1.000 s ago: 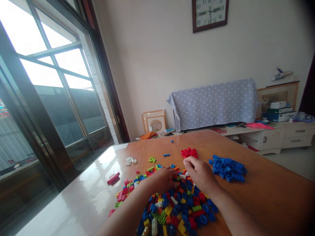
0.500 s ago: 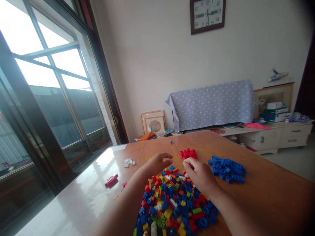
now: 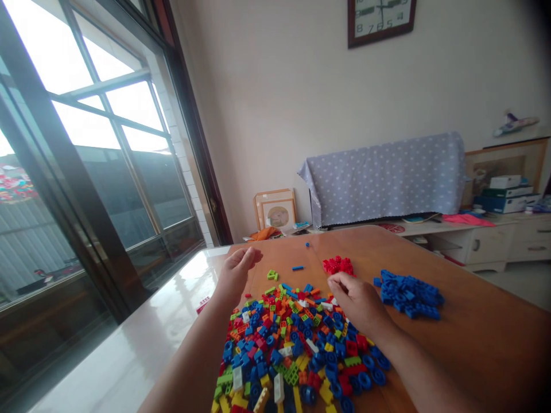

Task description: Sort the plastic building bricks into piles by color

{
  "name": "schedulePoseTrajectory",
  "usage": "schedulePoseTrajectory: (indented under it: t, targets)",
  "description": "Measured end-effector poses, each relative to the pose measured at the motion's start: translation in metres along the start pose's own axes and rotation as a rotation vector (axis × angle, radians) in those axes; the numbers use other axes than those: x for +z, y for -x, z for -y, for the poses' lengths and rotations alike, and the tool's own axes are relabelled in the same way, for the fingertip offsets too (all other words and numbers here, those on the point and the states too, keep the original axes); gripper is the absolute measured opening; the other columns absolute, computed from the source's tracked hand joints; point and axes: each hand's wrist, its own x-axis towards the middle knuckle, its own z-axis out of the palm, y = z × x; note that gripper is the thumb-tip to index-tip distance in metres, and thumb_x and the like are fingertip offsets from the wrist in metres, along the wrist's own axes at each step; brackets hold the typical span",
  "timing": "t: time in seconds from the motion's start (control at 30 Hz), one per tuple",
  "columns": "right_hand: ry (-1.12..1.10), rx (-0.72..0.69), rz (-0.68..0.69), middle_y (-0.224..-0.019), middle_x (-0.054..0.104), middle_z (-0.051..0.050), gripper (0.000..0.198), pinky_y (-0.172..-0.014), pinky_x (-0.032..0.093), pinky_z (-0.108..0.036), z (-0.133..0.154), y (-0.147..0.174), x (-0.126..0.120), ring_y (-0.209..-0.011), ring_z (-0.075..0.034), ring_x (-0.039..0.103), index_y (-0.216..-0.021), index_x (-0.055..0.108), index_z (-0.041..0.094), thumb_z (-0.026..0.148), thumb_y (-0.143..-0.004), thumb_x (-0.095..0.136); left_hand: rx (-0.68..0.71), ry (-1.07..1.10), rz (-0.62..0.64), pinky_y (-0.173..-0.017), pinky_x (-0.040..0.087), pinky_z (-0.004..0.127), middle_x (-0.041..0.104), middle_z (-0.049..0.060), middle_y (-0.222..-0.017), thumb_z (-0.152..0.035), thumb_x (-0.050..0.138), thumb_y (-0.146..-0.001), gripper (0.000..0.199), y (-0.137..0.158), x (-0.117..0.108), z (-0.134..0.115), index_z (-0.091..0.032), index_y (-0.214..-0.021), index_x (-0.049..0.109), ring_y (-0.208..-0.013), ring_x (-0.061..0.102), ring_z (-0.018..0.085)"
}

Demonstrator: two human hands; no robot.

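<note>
My left hand (image 3: 239, 269) is raised over the table's left side, past the far left edge of the mixed pile. Its thumb and fingers are pressed together, and whatever they may hold is hidden. My right hand (image 3: 352, 293) hovers at the pile's far right edge, just before the red bricks (image 3: 338, 265). Its fingers are curled in, and I cannot make out anything between them. Between my forearms spreads the large pile of mixed toy building bricks (image 3: 297, 344). Small green bricks (image 3: 272, 275) and a single blue brick (image 3: 297, 268) lie beyond it.
A heap of blue bricks (image 3: 408, 295) sits right of my right hand. A tiny blue piece (image 3: 307, 245) lies near the far edge of the wooden table (image 3: 465, 344). A pink brick (image 3: 202, 304) shows partly behind my left forearm. Beyond stands a low white cabinet (image 3: 486, 248).
My left hand has moved left, away from the pile, and its fingers have closed together. It now covers the white bricks' place, while the blue brick shows. My right hand has hardly moved.
</note>
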Motion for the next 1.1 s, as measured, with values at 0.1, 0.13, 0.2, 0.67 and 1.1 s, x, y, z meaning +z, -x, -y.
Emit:
schedulePoseTrajectory:
  t: [0.1,0.13,0.2,0.67,1.1]
  targets:
    - [0.021,-0.005,0.033,-0.069,0.066,0.001,0.029,-0.063,0.034,-0.026,-0.002,0.001,0.004,-0.068,-0.017,0.062,-0.085,0.067,0.023,0.038,-0.099,0.046,-0.071,-0.058,-0.069,-0.092,0.053,0.043,0.078,0.015,-0.109,-0.071,0.06,-0.087,0.061,0.019,-0.026,0.029,-0.014,-0.106,0.075,-0.105,0.07,0.029]
    - [0.034,-0.008,0.052,-0.07,0.066,0.001,0.029,-0.064,0.035,-0.026,-0.002,0.001,0.006,-0.068,-0.017,0.062,-0.085,0.066,0.023,0.038,-0.098,0.046,-0.088,-0.075,-0.086,-0.093,0.053,0.043,0.078,0.015,-0.107,-0.071,0.061,-0.086,0.061,0.025,-0.034,0.04,-0.014,-0.104,0.075,-0.105,0.07,0.03]
    - [0.069,-0.012,0.105,-0.07,0.067,0.001,0.028,-0.064,0.035,-0.026,-0.002,0.003,0.011,-0.069,-0.017,0.062,-0.083,0.066,0.023,0.037,-0.098,0.046,-0.107,-0.12,-0.151,-0.093,0.052,0.043,0.078,0.014,-0.104,-0.073,0.06,-0.085,0.063,0.034,-0.048,0.059,-0.014,-0.1,0.075,-0.106,0.07,0.03]
    - [0.254,-0.009,0.465,-0.084,0.077,-0.002,0.018,-0.065,0.031,-0.027,0.03,0.022,0.031,-0.078,-0.019,0.066,-0.09,0.076,0.027,0.033,-0.09,0.059,0.057,-0.459,0.114,-0.081,0.052,0.034,0.076,0.006,-0.1,-0.061,0.05,-0.096,0.046,0.051,-0.046,0.079,-0.023,-0.102,0.075,-0.094,0.07,0.027]
    - [0.239,-0.01,0.46,-0.084,0.077,0.0,0.02,-0.067,0.034,-0.025,0.024,0.019,0.036,-0.079,-0.018,0.066,-0.089,0.076,0.026,0.025,-0.087,0.056,0.17,-0.691,0.449,-0.087,0.048,0.034,0.07,0.007,-0.109,-0.048,0.046,-0.101,0.036,0.065,-0.026,0.068,-0.028,-0.112,0.074,-0.1,0.066,0.025]
